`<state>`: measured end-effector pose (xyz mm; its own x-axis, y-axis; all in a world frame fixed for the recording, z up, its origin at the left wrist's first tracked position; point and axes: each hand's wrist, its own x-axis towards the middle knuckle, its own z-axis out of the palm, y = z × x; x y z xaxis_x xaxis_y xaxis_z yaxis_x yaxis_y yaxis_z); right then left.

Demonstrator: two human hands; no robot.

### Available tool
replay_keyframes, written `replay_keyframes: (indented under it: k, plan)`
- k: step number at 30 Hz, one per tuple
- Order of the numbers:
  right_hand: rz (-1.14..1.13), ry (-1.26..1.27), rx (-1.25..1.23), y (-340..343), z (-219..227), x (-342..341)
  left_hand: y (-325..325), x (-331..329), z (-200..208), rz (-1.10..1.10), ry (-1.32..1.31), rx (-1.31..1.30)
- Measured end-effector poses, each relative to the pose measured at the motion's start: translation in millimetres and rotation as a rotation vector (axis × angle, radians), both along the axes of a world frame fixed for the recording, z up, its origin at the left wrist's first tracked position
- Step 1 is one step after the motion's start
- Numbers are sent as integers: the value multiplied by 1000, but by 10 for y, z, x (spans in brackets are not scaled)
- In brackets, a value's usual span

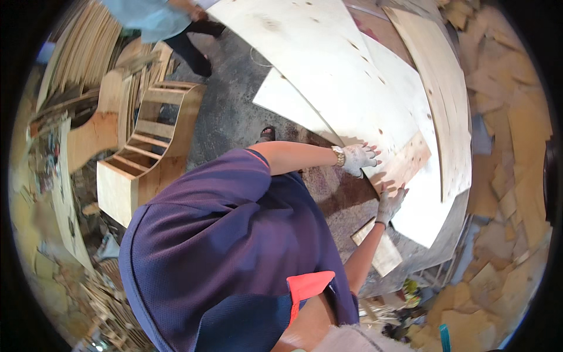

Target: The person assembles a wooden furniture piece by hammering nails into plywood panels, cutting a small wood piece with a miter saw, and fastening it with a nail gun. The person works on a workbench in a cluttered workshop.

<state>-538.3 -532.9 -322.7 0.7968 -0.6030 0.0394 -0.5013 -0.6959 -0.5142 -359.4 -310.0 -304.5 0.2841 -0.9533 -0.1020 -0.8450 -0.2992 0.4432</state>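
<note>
Head view: showing, at three o'clock, small plywood board (pixel 410 157) laid over pale plywood sheets (pixel 328 70), with left hand (pixel 358 160) spread at its nine o'clock side and right hand (pixel 391 206), fingers also spread, at its six. Apparently placed already, not yet left alone; remaining steps impossible to tell.

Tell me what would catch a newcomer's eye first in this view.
The broad, pale plywood sheets dominate the upper right. Toward their lower end, the white-gloved left hand and white-gloved right hand are spread at the edges of a small, tan wooden board. Over at the left stands a curved, slatted wooden frame.
</note>
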Motion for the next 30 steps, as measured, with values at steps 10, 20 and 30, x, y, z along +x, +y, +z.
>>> replay_keyframes:
  k: [10,20,30]
  plan:
    - [304,-36,-32,1301,276,1354,2914,539,367,578,426,-266]
    - [488,-9,40,3166,256,4301,4918,1264,-330,1553,782,-507]
    - [295,13,-357,3030,-513,5768,5869,2188,-1473,1777,942,-527]
